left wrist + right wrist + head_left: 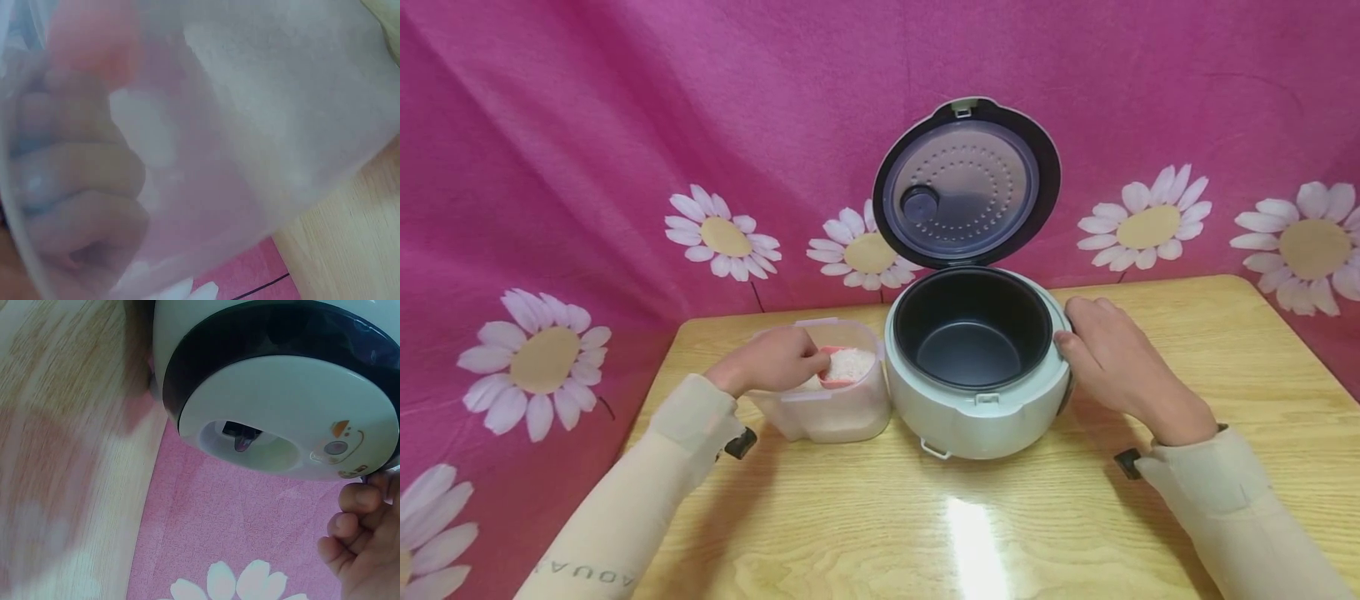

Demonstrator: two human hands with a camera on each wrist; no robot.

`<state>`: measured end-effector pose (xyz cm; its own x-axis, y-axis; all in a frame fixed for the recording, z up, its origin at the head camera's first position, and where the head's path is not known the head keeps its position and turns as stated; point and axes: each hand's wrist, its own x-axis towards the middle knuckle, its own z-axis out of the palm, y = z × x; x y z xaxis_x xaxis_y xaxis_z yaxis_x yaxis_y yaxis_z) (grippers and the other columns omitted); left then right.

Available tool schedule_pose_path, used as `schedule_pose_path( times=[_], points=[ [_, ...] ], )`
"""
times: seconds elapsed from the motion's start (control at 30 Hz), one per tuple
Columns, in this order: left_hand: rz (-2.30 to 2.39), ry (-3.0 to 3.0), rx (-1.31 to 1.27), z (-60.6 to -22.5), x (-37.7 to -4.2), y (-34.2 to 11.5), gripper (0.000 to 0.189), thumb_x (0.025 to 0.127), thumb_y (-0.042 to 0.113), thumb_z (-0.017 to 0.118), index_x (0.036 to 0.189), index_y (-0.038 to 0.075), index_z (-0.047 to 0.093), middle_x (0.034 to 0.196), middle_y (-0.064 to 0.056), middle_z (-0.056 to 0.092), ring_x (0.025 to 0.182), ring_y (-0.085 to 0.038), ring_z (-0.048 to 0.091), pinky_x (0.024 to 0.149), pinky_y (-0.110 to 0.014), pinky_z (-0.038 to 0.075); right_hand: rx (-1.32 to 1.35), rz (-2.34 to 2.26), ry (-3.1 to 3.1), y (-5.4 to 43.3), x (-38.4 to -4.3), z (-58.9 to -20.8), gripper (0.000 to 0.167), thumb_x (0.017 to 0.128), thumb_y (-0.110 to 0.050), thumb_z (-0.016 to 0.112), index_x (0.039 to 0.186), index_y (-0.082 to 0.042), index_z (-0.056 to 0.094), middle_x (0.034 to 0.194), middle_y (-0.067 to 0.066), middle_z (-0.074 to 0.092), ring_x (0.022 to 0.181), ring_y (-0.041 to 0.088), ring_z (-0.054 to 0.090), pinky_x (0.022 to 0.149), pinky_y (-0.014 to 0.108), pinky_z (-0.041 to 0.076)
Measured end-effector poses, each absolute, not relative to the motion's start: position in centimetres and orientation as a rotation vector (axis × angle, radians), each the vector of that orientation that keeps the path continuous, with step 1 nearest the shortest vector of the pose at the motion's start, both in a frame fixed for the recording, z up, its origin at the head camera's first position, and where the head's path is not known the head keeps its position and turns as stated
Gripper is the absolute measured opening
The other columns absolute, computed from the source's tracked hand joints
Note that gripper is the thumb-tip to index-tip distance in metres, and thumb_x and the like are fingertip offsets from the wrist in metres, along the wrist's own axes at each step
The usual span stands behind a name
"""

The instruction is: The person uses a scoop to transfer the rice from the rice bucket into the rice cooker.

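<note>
- My left hand reaches over the rim into a translucent, pale pinkish plastic tub, fingers bent and grasping a small coral-pink plastic scoop.
- The scoop sits inside the tub, filled with white rice grains; more rice lies around it. From the left wrist I see my curled knuckles and the scoop's pink only hazily, through the tub's wall.
- Just to the tub's right stands a round white rice cooker, its dark-lined round lid raised and tilted back.
- The black round inner pot is seated in the cooker, and I can see down to its bare floor.
- My right hand holds the cooker's right side: thumb at the upper rim, fingers bent against the outer edge.
- The right wrist view shows the cooker's oval white side panel, with a recessed socket and a little smiling face printed on it.
- Tub and cooker both stand on a light wood-grain table, before a magenta cloth patterned with white daisies.
- Cream sleeves cover my forearms.
</note>
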<state>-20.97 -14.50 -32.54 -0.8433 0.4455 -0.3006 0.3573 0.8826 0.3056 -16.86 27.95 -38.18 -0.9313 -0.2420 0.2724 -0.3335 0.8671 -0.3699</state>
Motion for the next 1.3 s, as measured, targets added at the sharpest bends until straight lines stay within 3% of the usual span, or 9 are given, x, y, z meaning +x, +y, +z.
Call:
schedule_pose_path(
  times=[0.17, 0.87, 1.1, 1.3],
  points=[
    [0.389, 2.692, 0.59, -32.3, -20.7, -14.8, 0.043, 0.098, 0.028, 0.052, 0.057, 0.02, 0.049, 0.055, 0.007, 0.031, 0.052, -0.009, 0.032, 0.056, -0.026, 0.03, 0.441, 0.62, -2.815, 28.1, -16.9, -38.3, 0.022, 0.096, -0.022, 0.056, 0.112, -0.007, 0.055, 0.094, 0.009, 0.057, 0.091, 0.024, 0.048, 0.076, 0.041, 0.044],
    [0.479, 2.758, 0.556, -30.6, -20.1, -16.1, 0.043, 0.1, 0.028, 0.05, 0.059, 0.018, 0.05, 0.056, 0.007, 0.034, 0.054, -0.01, 0.036, 0.056, -0.027, 0.035, 0.448, 0.631, -2.802, 28.2, -16.8, -38.3, 0.02, 0.097, -0.021, 0.055, 0.111, -0.007, 0.055, 0.094, 0.009, 0.057, 0.091, 0.024, 0.048, 0.076, 0.042, 0.044],
    [0.483, 2.795, 0.581, -30.2, -19.9, -16.9, 0.038, 0.1, 0.025, 0.046, 0.069, 0.015, 0.066, 0.058, 0.007, 0.035, 0.057, -0.01, 0.038, 0.061, -0.028, 0.039, 0.48, 0.623, -2.77, 28.1, -17.0, -38.4, 0.015, 0.096, -0.018, 0.054, 0.106, -0.007, 0.054, 0.089, 0.008, 0.055, 0.088, 0.024, 0.047, 0.074, 0.04, 0.041],
    [0.538, 2.82, 0.596, -30.3, -19.2, -17.6, 0.042, 0.1, 0.024, 0.045, 0.058, 0.02, 0.043, 0.058, 0.009, 0.027, 0.055, -0.008, 0.028, 0.057, -0.027, 0.031, 0.452, 0.637, -2.806, 28.0, -17.0, -38.3, 0.02, 0.097, -0.02, 0.055, 0.112, -0.007, 0.055, 0.094, 0.009, 0.057, 0.091, 0.025, 0.048, 0.076, 0.041, 0.044]
  ],
)
